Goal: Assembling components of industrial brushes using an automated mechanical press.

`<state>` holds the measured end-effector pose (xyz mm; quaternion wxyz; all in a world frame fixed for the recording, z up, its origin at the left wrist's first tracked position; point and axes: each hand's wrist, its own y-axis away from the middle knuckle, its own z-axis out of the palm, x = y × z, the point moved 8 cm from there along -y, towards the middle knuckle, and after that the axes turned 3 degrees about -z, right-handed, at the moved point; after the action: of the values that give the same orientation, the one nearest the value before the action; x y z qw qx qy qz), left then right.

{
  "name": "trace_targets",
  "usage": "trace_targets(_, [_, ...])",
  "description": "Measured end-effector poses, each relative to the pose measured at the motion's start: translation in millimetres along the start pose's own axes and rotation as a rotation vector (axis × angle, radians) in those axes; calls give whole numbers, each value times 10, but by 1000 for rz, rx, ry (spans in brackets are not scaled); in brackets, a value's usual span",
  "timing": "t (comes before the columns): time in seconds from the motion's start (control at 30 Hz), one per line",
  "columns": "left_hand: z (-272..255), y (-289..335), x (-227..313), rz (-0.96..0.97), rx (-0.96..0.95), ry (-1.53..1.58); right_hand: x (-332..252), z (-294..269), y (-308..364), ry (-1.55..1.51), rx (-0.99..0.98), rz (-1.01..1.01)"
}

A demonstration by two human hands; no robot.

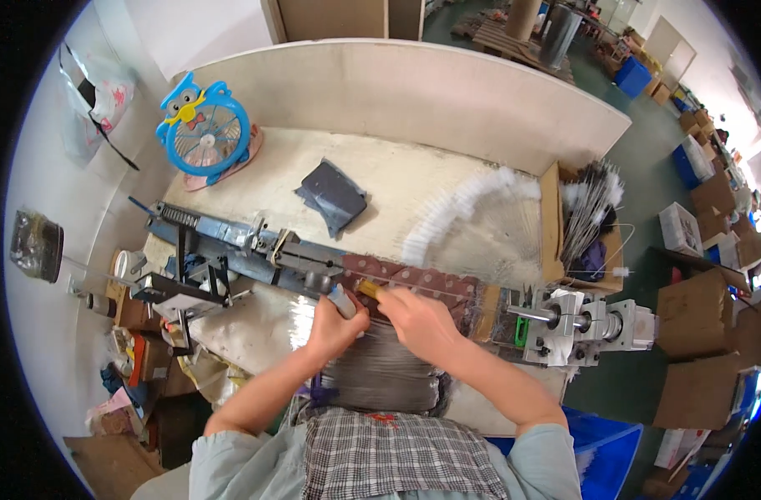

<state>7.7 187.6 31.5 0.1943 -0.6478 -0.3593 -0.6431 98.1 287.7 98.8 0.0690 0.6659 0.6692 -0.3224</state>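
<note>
My left hand (337, 327) is closed around a short pale grey cylinder (342, 301), whose exact kind I cannot make out. Close to its right, my right hand (420, 323) pinches a small yellow piece (368, 288); the fingers hide part of it. Both hands are over the near edge of a red-brown dotted cloth (435, 286). Just beyond the left hand sits a metal clamp block (305, 256) on a long blue-grey rail. Below the hands, a dense layer of thin grey wires (380, 375) stretches toward my checked apron (397, 454).
White-tufted wire brushes (480, 196) fan across the table. A cardboard box (551, 221) holds more wires. On the right stands a metal shaft mechanism (580, 323); on the left, a black metal frame (180, 287). A blue fan (207, 137) and dark packet (332, 196) lie farther back.
</note>
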Motion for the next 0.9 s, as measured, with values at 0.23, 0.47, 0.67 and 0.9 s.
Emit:
trace_targets(0.23, [-532,49,132,127,98,91,192,242,-130,149,-15,8])
trace_targets(0.47, [-1887,536,-951,-384,498,991,200,134,-100,144,-65,74])
trace_targets(0.67, [-2068,478,-1029,-355,495,956,69,126,-101,173,-159,82])
trace_targets(0.9, [-1823,431,-934,-210,601,913,-103,-371,-3,77,-152,130])
